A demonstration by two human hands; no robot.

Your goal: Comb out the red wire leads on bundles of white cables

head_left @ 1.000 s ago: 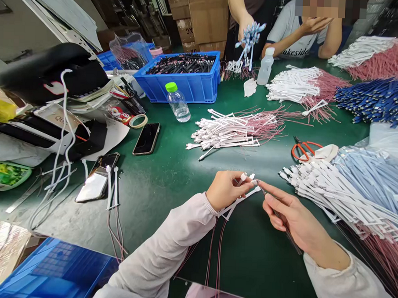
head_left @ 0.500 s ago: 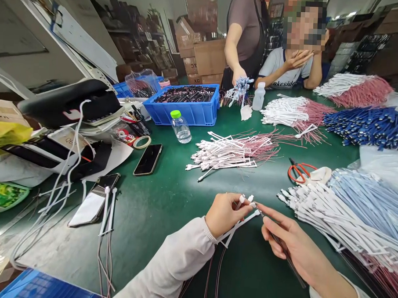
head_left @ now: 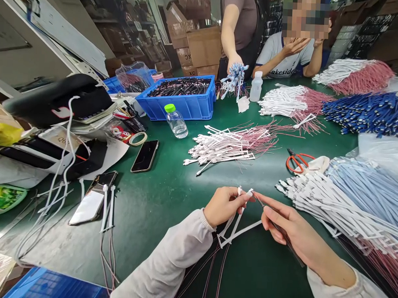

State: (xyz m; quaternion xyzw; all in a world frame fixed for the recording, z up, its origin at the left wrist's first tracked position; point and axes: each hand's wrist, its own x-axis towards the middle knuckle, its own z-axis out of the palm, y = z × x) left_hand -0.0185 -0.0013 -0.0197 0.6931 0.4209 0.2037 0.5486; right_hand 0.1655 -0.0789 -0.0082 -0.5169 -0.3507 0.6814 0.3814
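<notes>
My left hand (head_left: 223,207) pinches white sleeved cables (head_left: 238,225) near their small white connector ends. The cables hang below the fingers, and thin dark reddish wires trail from them towards the front edge. Closed around dark slim tweezers (head_left: 289,243), my right hand (head_left: 291,221) holds their tip close to the connector between my left fingers. The right index fingertip reaches the same connector; whether the tips grip it is too small to tell. One white cable lies slanted between the two hands.
White cable bundles (head_left: 225,145) lie ahead, with more bundles (head_left: 335,207) at right beside orange-handled scissors (head_left: 297,162). A bottle (head_left: 177,124), a phone (head_left: 145,156) and a blue bin (head_left: 177,106) stand left of centre. Across the table, a person's hand (head_left: 234,65) holds blue-and-white cables.
The view has shifted slightly. My left hand's cables have swung, with one now slanting lower between the hands. The tweezers stay at the connector.
</notes>
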